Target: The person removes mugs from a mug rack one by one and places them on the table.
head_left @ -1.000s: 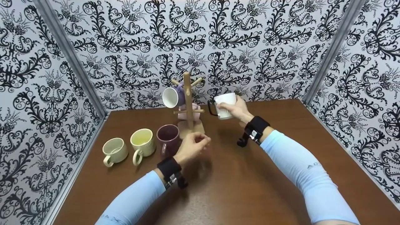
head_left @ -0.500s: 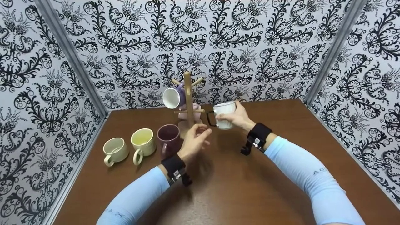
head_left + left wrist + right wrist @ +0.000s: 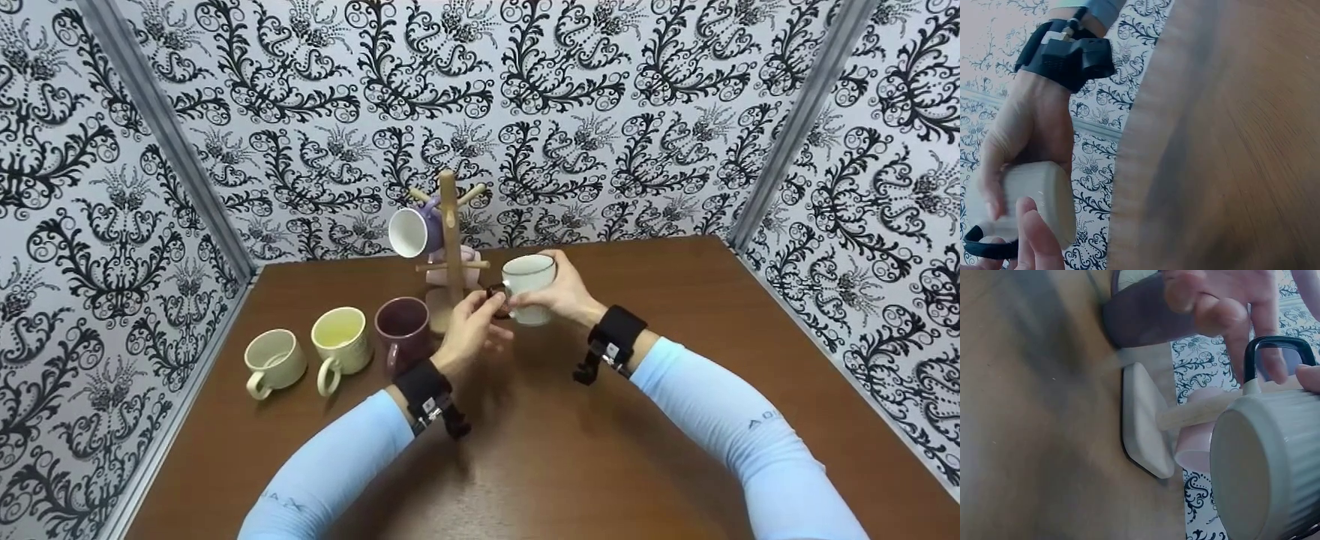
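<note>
My right hand [image 3: 566, 292] grips a white ribbed mug [image 3: 529, 279] by its body, above the table and right of the mug tree. The mug is upright, with a dark rim and its black handle [image 3: 1280, 342] turned toward my left hand [image 3: 469, 330]. The left hand's fingertips are right at that handle, and in the right wrist view a finger shows behind its loop. The other left fingers are spread loosely. The wooden mug tree [image 3: 450, 240] carries a purple mug [image 3: 411, 232] on an upper peg and a pink mug [image 3: 469, 279] lower down, partly hidden by the post.
On the brown table [image 3: 600, 450], left of the tree, stand a maroon mug [image 3: 403, 330], a pale yellow mug [image 3: 341, 341] and a cream mug [image 3: 276, 360], all upright with handles toward me. Patterned walls [image 3: 480, 97] enclose the table's back and sides.
My right hand has lowered the white mug and moved it slightly left, turning its opening upward. The left hand has moved up to the mug's handle. The other mugs stay put.
</note>
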Demonstrator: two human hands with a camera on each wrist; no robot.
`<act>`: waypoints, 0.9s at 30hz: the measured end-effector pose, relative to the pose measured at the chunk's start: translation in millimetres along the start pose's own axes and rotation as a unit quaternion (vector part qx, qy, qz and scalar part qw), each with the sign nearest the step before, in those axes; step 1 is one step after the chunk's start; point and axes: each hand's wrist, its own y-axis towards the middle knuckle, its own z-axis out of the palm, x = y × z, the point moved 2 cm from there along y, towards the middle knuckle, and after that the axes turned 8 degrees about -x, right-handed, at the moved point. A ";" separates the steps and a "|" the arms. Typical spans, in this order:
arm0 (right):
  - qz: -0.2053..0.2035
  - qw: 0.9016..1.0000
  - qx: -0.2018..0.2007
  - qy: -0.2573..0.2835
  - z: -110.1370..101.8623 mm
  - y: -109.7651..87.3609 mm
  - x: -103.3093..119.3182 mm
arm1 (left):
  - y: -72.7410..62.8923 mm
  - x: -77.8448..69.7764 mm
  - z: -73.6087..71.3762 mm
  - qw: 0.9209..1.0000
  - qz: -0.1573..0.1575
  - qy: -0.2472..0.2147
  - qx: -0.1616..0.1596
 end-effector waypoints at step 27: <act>-0.072 0.986 0.123 0.092 7.8 -19.3 -19.6 | 8.0 10.1 -7.3 0.963 -0.177 -0.028 0.200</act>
